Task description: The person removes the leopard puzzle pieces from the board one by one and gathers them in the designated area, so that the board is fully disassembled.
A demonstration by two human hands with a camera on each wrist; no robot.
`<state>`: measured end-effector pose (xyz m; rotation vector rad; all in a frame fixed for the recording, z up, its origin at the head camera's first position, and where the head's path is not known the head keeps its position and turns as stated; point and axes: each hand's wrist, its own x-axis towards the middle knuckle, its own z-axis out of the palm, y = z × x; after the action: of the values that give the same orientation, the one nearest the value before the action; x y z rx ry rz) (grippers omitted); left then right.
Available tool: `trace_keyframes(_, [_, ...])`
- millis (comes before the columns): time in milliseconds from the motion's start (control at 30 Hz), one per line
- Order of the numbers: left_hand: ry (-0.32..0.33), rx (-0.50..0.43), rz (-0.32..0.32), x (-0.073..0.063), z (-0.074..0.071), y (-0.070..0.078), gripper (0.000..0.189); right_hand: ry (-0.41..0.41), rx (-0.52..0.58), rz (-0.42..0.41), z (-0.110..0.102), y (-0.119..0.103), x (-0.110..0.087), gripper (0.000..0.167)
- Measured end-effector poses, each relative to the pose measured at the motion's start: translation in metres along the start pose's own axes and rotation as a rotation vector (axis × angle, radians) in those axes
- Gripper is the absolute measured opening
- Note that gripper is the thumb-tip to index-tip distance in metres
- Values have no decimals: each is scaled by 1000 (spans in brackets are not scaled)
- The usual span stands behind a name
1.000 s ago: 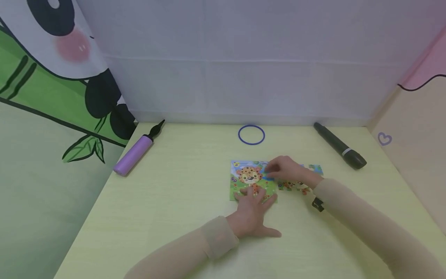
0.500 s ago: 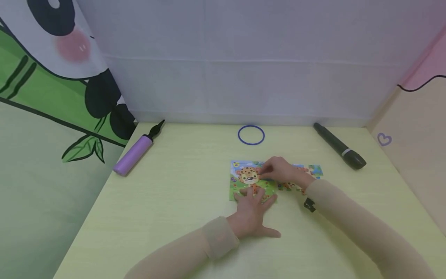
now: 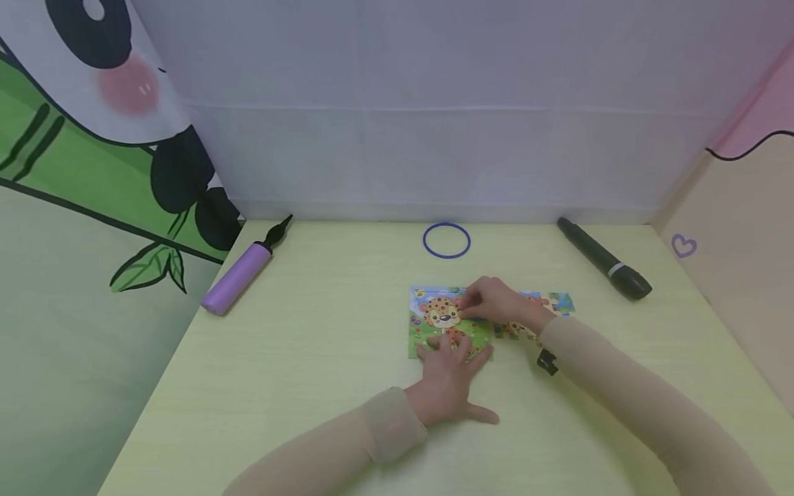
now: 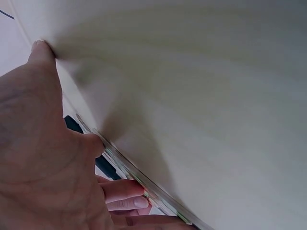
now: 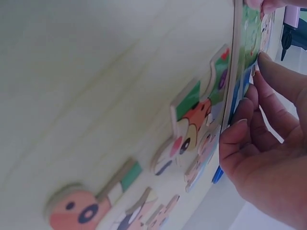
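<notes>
A: A pale yellow table (image 3: 298, 344) runs back to a whitish backdrop (image 3: 397, 151). Where does the puzzle board (image 3: 418, 329) sit?

B: On the table, under both hands, its spotted cartoon cub facing up.

A: How are they?

B: The left hand (image 3: 446, 379) is spread wide, fingers resting on the board's near part, thumb stretched out clear of it. The right hand (image 3: 497, 302) is narrow, thumb and fingertips gathered over the board's right half; I cannot tell whether they pinch a piece.

A: Do the wrist views add anything?

B: The right one shows loose pieces (image 5: 193, 116) just right of the board, with thick pale edges; from the head, the right hand and forearm partly cover them. The left one gives the board nearly edge-on.

A: Farther out?

B: Beyond the board, a blue ring (image 3: 446, 257); beyond and left, a purple pump (image 3: 238, 279); beyond and right, a dark tube (image 3: 595, 255) with a pale band.
</notes>
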<state>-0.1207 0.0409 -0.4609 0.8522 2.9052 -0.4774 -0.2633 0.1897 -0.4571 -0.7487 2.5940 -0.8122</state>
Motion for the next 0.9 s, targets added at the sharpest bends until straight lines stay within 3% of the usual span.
trace_keyframes(533, [-21, 7, 6, 1, -1, 0, 112, -25, 25, 0, -4, 2, 0, 7])
trace_keyframes(900, [-33, 4, 4, 1, -2, 0, 112, -61, 88, -108, -14, 3, -4, 6])
